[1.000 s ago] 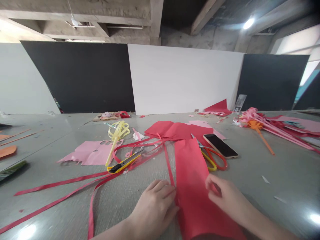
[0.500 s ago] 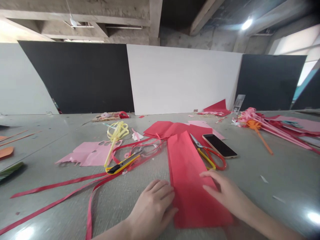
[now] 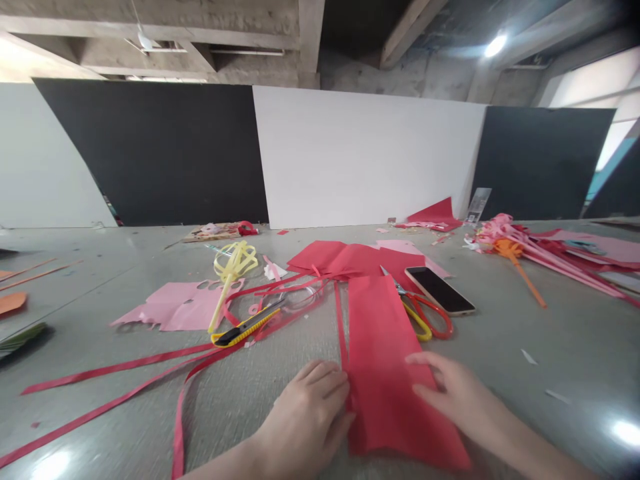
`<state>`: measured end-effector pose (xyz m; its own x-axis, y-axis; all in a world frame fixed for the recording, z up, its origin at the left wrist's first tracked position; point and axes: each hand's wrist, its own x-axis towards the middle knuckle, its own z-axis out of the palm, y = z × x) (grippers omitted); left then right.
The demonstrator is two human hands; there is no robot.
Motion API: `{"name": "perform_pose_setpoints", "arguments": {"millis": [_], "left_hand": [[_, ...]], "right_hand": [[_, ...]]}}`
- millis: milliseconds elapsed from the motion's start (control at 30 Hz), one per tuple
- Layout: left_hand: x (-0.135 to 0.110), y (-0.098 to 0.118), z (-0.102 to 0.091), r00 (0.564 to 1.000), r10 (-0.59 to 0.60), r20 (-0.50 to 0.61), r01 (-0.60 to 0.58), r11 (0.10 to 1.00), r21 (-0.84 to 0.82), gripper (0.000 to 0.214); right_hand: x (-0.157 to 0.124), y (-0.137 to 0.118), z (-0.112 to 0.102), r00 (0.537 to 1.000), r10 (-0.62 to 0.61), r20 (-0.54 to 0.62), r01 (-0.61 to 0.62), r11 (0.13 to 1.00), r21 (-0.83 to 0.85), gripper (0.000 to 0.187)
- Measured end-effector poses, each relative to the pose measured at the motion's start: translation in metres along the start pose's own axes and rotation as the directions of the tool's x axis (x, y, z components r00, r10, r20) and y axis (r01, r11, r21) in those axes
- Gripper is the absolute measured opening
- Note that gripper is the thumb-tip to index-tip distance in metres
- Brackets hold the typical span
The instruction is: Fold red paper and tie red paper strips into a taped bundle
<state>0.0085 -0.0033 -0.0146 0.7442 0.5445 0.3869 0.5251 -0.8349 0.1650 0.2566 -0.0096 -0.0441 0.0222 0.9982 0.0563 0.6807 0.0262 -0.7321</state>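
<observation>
A folded-looking piece of red paper point(image 3: 383, 373) lies lengthwise in front of me. Along its left side runs a narrow red strip point(image 3: 341, 320), with a thin gap between the two higher up. My left hand point(image 3: 313, 413) rests on the tabletop at that side, fingers close together and curled, their tips pressing on the strip. What lies under those fingertips is partly hidden. At the paper's right edge, my right hand point(image 3: 455, 393) has thumb and forefinger spread, their tips touching the red surface. Scissors with red and yellow handles point(image 3: 425, 317) lie just beyond the paper's right edge.
A phone point(image 3: 440, 290) lies right of the scissors. To the left are a yellow utility knife point(image 3: 247, 327), a yellow ribbon loop point(image 3: 235, 267), cut pink paper point(image 3: 175, 307) and long red strips point(image 3: 125, 363). More red sheets point(image 3: 345, 257) lie behind. Pink ribbons point(image 3: 540, 247) sit far right.
The red paper has turned and shifted right at its far end, coming away from the narrow strip at its left. My right hand has moved slightly right with it; my left hand is nearly still.
</observation>
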Motion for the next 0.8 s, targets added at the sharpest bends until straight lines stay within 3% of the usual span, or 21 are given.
{"name": "perform_pose_setpoints", "arguments": {"millis": [200,400,800], "left_hand": [[0.0,0.001,-0.001,1.0,0.014,-0.006,-0.014,1.0,0.006,0.019],[0.0,0.003,-0.002,0.999,0.023,-0.022,-0.023,1.0,0.012,0.022],[0.001,0.001,-0.007,0.999,-0.025,0.037,0.026,0.999,-0.021,0.026]], "right_hand": [[0.0,0.009,0.003,1.0,0.009,0.005,-0.01,0.999,0.049,0.033],[-0.008,-0.007,-0.001,0.998,0.06,-0.021,-0.06,0.998,-0.011,0.031],[-0.008,-0.019,-0.006,0.999,0.037,-0.015,-0.038,0.994,-0.098,0.033]]}}
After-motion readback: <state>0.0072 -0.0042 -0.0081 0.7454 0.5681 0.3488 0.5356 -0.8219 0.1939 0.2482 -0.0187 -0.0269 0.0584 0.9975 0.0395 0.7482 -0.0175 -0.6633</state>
